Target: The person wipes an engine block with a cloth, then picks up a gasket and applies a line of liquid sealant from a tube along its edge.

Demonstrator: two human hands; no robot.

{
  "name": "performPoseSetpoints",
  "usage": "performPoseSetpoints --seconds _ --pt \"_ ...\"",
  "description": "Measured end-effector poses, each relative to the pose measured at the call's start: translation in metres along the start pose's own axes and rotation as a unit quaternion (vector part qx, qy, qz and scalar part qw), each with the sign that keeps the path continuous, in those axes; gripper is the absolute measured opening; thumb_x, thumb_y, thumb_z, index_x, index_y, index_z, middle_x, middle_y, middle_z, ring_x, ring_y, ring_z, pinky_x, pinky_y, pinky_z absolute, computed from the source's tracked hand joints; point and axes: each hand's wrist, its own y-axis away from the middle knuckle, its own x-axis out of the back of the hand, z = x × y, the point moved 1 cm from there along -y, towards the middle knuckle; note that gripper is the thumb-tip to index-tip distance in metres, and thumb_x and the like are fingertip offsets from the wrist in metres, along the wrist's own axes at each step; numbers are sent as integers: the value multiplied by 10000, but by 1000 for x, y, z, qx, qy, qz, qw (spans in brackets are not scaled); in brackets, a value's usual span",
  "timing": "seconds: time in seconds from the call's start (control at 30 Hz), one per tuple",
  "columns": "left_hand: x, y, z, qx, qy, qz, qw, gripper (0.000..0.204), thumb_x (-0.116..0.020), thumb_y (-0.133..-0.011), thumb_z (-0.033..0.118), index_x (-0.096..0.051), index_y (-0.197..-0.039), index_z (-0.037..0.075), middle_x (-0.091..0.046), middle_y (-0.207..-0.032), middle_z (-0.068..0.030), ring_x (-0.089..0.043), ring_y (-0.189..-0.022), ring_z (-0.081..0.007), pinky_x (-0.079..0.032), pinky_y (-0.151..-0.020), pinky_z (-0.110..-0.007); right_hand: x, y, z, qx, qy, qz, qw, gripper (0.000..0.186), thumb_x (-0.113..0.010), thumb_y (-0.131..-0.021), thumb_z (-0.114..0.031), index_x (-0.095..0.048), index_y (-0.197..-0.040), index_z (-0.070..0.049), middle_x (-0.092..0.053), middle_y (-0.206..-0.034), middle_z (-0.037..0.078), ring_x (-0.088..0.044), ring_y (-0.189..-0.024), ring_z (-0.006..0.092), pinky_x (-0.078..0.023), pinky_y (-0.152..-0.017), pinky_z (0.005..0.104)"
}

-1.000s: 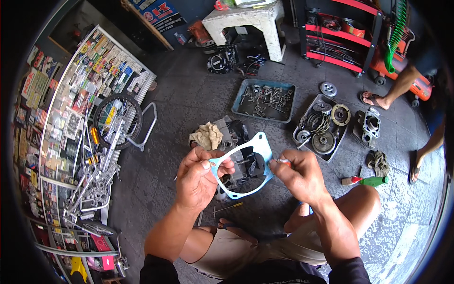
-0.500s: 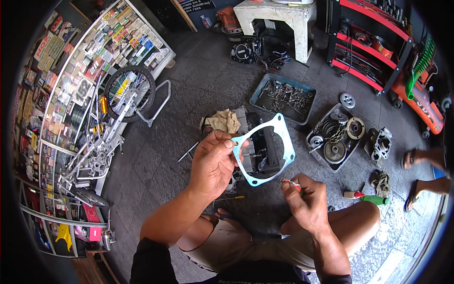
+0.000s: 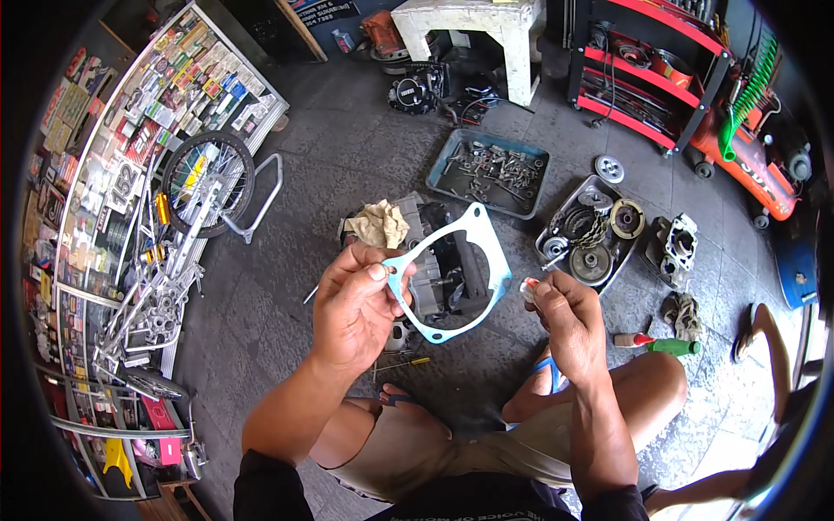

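My left hand pinches a flat, pale-blue engine gasket by its left corner between thumb and fingers. It is a thin frame with a large round opening and bolt holes at its corners, held up over the floor. Close to its right edge, my right hand is closed around a small red-and-white tube, mostly hidden by the fingers. Beneath the gasket sits a grey engine block, partly covered by it, with a crumpled tan rag or paper on top.
Beyond the engine lie a blue-grey tray of bolts and a pan of clutch parts. At right are a cylinder part, a green bottle and another person's leg. A motorcycle frame leans by the glass display case at left.
My right hand and the tube have risen toward the gasket's right edge. The view has shifted right, and more of the other person shows at the right.
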Motion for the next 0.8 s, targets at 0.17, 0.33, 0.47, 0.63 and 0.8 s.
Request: performPoseSetpoints --seconds 0.17,0.33,0.47,0.63,0.8 --pt "-2 2 -1 -3 6 -16 1000 49 -554 -913 88 -540 -942 51 -645 -978 -180 -602 -719 -159 -486 -626 -271 -6 -7 -6 28 55 -24 998 281 -527 -929 -175 -611 -779 47 -558 -634 48 -461 -611 96 -380 -553 301" --pt "-2 2 -2 -2 0 -16 1000 48 -556 -922 92 -538 -940 51 -643 -983 -171 -603 -707 -152 -489 -604 -257 -11 2 0 -1 96 -63 993 282 -509 -923 -184 -597 -767 35 -593 -685 53 -496 -661 109 -406 -617 287" --pt "-4 1 -4 -7 -5 -14 1000 47 -554 -926 93 -537 -941 51 -645 -982 -157 -593 -709 -137 -491 -620 -259 -26 16 2 67 90 -31 993 264 -572 -919 -145 -569 -725 35 -507 -518 129 -457 -468 157 -395 -493 374" --pt "-5 2 -5 -7 3 -3 1000 57 -547 -931 94 -537 -955 43 -645 -982 -156 -587 -721 -142 -491 -639 -273 -41 27 4 84 104 -34 991 245 -575 -912 -127 -572 -720 26 -509 -522 155 -478 -427 207 -394 -463 370" --pt "-2 1 -5 -12 -1 -9 1000 64 -531 -942 87 -531 -978 34 -645 -992 -164 -584 -722 -152 -489 -649 -285 -57 31 -4 104 129 -57 985 210 -589 -892 -120 -591 -736 20 -570 -568 194 -575 -462 334 -433 -466 404"
